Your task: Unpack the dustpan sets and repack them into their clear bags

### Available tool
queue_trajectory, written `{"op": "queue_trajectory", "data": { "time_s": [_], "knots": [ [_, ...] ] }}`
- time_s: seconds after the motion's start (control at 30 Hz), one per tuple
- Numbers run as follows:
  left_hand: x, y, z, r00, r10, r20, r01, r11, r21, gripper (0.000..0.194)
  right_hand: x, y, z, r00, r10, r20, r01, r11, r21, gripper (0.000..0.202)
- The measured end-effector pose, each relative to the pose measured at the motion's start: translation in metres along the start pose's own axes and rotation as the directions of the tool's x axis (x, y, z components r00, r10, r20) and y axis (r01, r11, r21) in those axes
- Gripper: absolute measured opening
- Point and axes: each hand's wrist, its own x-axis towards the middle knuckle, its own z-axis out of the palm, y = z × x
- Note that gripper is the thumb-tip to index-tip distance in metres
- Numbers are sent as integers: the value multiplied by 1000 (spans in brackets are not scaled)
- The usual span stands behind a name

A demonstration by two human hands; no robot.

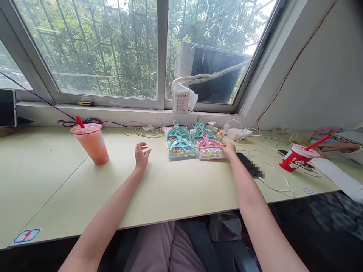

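Note:
Several packaged mini dustpan-and-brush sets lie grouped on the table by the window sill. In the front row are a teal dustpan set (182, 148) and, to its right, a pink dustpan set (208, 148). Behind them lie a left teal set (177, 130) and a right teal set (204, 132), partly covered. My right hand (228, 149) grips the right edge of the pink set, its fingertips partly hidden. To the left of the group, my left hand (141, 155) is over the table with fingers apart, holding nothing.
An orange drink cup (92, 145) stands at left, a red cup (297, 158) at right. A black phone (248, 164) with a white cable lies beside my right forearm. Cables run along the sill below a tissue pack (181, 100). Another person's hand (331, 146) is at far right.

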Motion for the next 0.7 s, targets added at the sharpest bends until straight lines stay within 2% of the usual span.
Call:
{"op": "queue_trajectory", "data": {
  "time_s": [0.17, 0.27, 0.33, 0.4, 0.47, 0.53, 0.57, 0.63, 0.7],
  "knots": [
    [-2, -1, 6, 998, -34, 45, 35, 999, -21, 30, -4, -3, -36, 965, -73, -251, 125, 972, 200, 26],
    [-4, -1, 11, 997, -15, 69, 18, 999, -52, 30, -17, -21, -48, 954, -95, -284, 199, 909, 367, 28],
    [-6, 0, 12, 996, 4, 87, 2, 998, -59, 29, -34, -43, -45, 960, -115, -254, 231, 836, 498, 29],
    [-8, 2, 11, 994, 14, 105, -8, 998, -55, 26, -57, -71, -30, 968, -157, -195, 247, 728, 639, 29],
    [-8, 5, 10, 992, 5, 123, 2, 999, -52, 22, -85, -102, -6, 970, -221, -102, 220, 619, 754, 29],
    [-8, 8, 9, 986, -59, 154, 74, 992, -97, 17, -115, -130, 21, 967, -254, -32, 172, 551, 817, 29],
    [-7, 10, 8, 975, -119, 189, 149, 977, -150, 16, -128, -142, 35, 968, -251, -6, 143, 534, 833, 28],
    [-5, 15, 6, 910, -248, 331, 350, 889, -295, 29, -152, -160, 58, 971, -237, 22, 106, 513, 851, 29],
    [-4, 18, 3, 801, -287, 525, 531, 746, -402, 59, -168, -168, 76, 980, -195, -24, 125, 526, 842, 30]
  ]
}}
